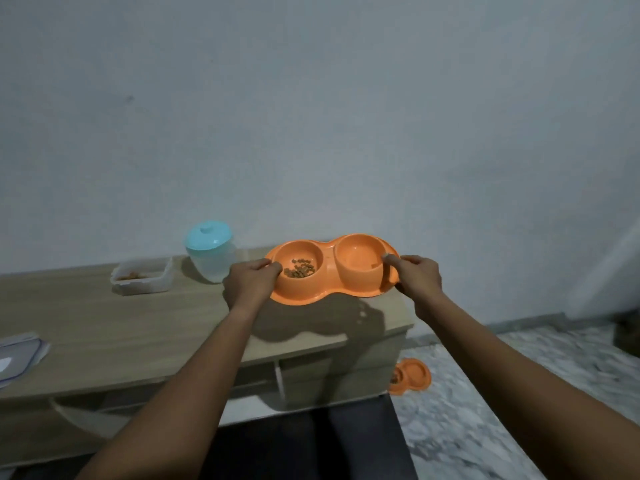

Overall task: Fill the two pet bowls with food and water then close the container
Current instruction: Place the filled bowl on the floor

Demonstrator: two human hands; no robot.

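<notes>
An orange double pet bowl (329, 292) hangs tilted above the right end of a wooden cabinet top (138, 323). My left hand (251, 280) grips its left rim and my right hand (417, 277) grips its right rim. The left basin holds brown kibble (299, 270); the right basin (360, 259) looks wet or bare, I cannot tell which. An open clear food container (142, 276) with kibble sits at the back left. Its blue-edged lid (20, 355) lies at the far left edge. A translucent jug with a teal lid (210, 251) stands between container and bowl.
A second orange double bowl (410, 375) sits on the marbled floor to the right of the cabinet. A plain wall rises behind the cabinet. A dark object (627, 336) is at the far right on the floor.
</notes>
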